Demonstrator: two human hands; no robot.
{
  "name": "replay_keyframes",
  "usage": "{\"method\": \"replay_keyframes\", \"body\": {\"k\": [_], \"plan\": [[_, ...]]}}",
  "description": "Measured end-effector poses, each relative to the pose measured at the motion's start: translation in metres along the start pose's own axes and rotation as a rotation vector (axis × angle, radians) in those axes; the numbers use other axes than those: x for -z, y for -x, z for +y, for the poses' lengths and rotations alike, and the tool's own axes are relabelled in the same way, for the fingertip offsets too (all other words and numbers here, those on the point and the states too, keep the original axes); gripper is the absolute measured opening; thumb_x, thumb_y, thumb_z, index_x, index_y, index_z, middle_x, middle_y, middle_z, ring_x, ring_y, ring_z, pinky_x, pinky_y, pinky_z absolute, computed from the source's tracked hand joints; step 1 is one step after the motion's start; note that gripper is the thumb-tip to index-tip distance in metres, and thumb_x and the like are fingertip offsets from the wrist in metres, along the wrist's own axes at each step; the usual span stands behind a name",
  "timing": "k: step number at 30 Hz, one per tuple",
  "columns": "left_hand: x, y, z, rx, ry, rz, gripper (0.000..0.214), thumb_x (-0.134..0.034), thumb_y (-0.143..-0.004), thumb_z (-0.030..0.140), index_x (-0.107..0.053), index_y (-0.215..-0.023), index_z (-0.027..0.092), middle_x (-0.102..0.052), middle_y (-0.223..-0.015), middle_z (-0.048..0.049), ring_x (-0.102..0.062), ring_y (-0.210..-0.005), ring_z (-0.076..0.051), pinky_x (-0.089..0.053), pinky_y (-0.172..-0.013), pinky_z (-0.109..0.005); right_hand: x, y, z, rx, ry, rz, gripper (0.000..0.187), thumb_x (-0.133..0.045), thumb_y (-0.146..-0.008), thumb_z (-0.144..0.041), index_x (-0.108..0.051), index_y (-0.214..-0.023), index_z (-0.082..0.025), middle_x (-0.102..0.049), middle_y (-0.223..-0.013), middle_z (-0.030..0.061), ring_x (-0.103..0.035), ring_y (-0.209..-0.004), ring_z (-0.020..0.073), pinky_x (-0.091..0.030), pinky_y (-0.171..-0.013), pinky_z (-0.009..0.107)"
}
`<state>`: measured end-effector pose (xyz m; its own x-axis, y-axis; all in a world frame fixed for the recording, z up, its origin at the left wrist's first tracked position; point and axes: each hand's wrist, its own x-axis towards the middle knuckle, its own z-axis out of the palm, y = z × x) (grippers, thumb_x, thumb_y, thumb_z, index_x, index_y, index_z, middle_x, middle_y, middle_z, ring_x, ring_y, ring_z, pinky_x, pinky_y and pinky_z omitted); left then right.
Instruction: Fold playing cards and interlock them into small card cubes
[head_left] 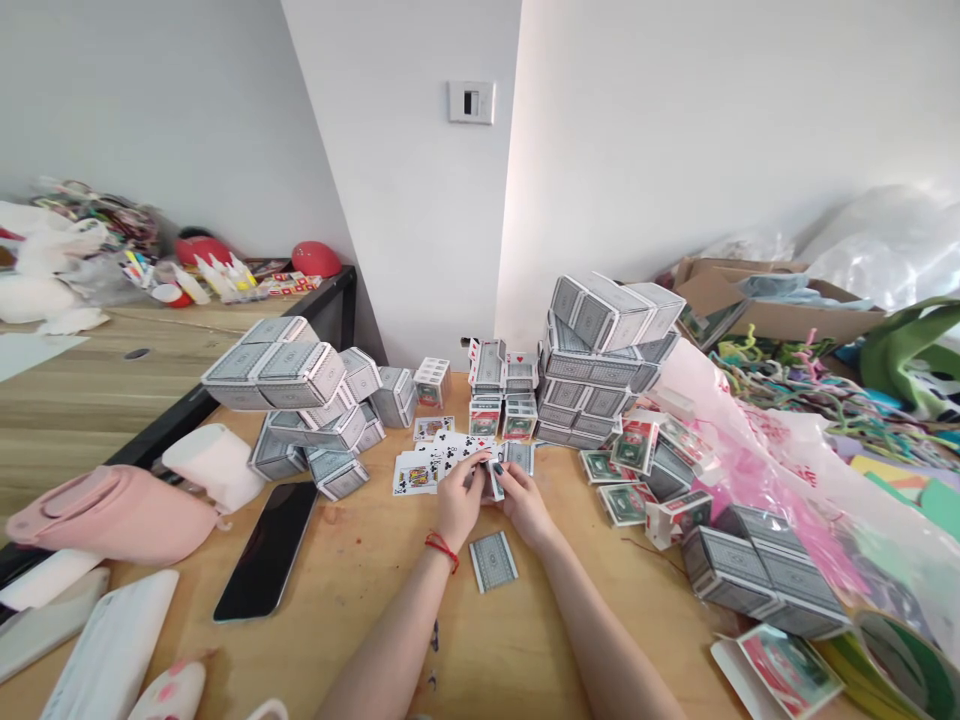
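Note:
Both of my hands meet over the middle of the wooden table. My left hand [460, 505], a red cord at its wrist, and my right hand [526, 508] are closed on a playing card [496, 484], which looks partly bent; the fingers hide much of it. Just beyond them, face-up playing cards [417, 473] lie spread out. A face-down card [519, 457] rests behind my right hand. Nearer to me, between my forearms, lies another grey-backed card [493, 562].
Stacks of blocks folded from cards stand at left [296, 372] and right [592, 375]. Red-and-green card boxes [634, 447] are scattered at right, near more card blocks [761, 570] and a tape roll [892, 665]. A black phone [268, 550] and pink case [124, 512] lie left.

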<state>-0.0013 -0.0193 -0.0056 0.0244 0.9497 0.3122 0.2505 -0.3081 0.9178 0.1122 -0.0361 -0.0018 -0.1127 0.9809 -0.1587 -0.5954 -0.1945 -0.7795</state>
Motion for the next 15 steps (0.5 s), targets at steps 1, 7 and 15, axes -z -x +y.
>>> {"method": "replay_keyframes", "body": {"k": [1,7,15], "plan": [[-0.0005,-0.0003,-0.0003,0.018,0.022,0.011,0.023,-0.046,-0.08,0.023,-0.061,-0.097,0.023,-0.063,-0.1,-0.0045,-0.059,-0.092,-0.017,-0.048,-0.079,-0.031,0.0004,-0.0008,0.0003,0.002,-0.003,0.008,0.019,-0.064,-0.068,-0.036,-0.057,-0.074,-0.02,-0.057,-0.074,0.0003,-0.055,-0.07,0.0145,-0.048,-0.059,0.026],[-0.0016,-0.0041,-0.0015,0.115,0.197,0.079,0.02,-0.05,-0.076,0.023,-0.058,-0.093,0.018,-0.063,-0.096,-0.0074,-0.06,-0.086,-0.017,-0.048,-0.074,-0.029,0.0036,-0.0045,0.001,-0.012,-0.064,0.051,0.026,-0.062,-0.069,-0.04,-0.059,-0.084,-0.02,-0.063,-0.086,0.0036,-0.059,-0.074,0.0177,-0.051,-0.062,0.032],[0.0,-0.0044,-0.0012,0.119,0.202,0.093,0.018,-0.05,-0.077,0.026,-0.056,-0.091,0.017,-0.062,-0.092,-0.0066,-0.059,-0.083,-0.017,-0.047,-0.075,-0.03,0.0026,-0.0036,-0.0011,0.024,-0.089,0.059,0.025,-0.062,-0.069,-0.04,-0.059,-0.081,-0.018,-0.064,-0.077,0.0031,-0.058,-0.066,0.0161,-0.048,-0.055,0.028]]}}
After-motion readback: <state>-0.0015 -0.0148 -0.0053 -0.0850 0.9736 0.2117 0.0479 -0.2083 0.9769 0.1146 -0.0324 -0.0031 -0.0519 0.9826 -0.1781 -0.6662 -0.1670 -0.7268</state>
